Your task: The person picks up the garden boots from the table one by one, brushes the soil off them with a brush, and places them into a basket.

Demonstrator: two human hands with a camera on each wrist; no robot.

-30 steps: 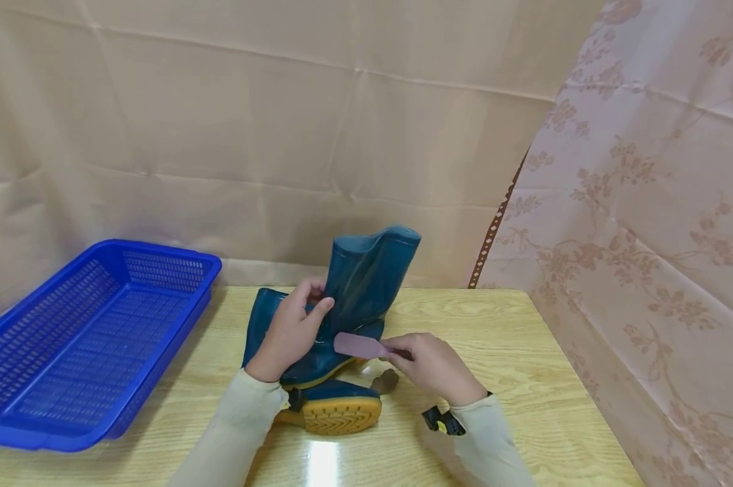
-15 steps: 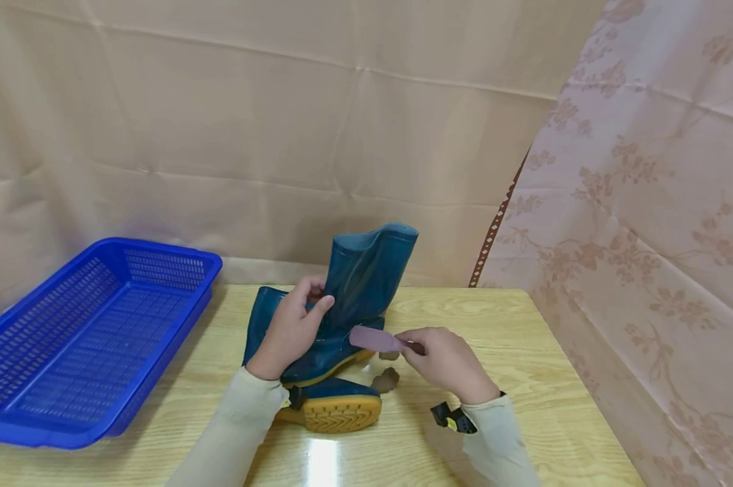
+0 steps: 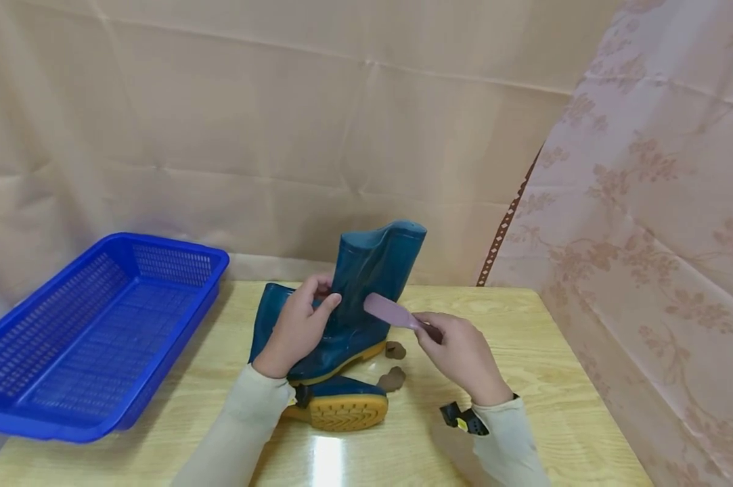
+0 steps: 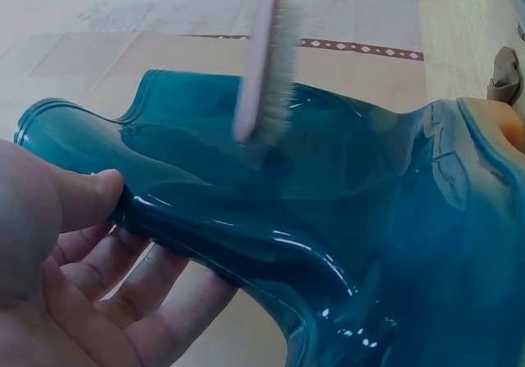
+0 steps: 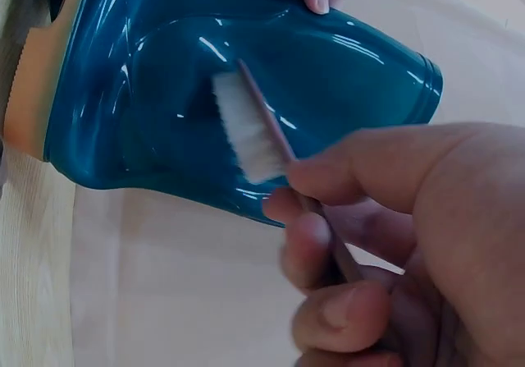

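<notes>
A glossy teal rubber boot (image 3: 366, 277) with a yellow sole stands on the table, its shaft leaning right. My left hand (image 3: 302, 325) grips the front of the shaft, thumb on the near side and fingers behind. In my right hand (image 3: 460, 348) is a pinkish-purple brush (image 3: 390, 311), held by its handle. White bristles (image 5: 244, 125) face the shaft, and the brush head overlaps its side in the right wrist view. A second boot (image 3: 348, 409) lies on its side in front, its yellow tread toward me.
Two brown lumps (image 3: 392, 379) lie on the wooden table (image 3: 512, 379) right of the boots. A blue plastic basket (image 3: 159, 345) stands at the left. A beige curtain (image 3: 250, 122) hangs behind, and a flowered one (image 3: 664, 237) hangs at the right.
My right hand has moved the brush from the boot's foot up and rightward to the shaft. The left hand keeps its grip; the view has shifted slightly.
</notes>
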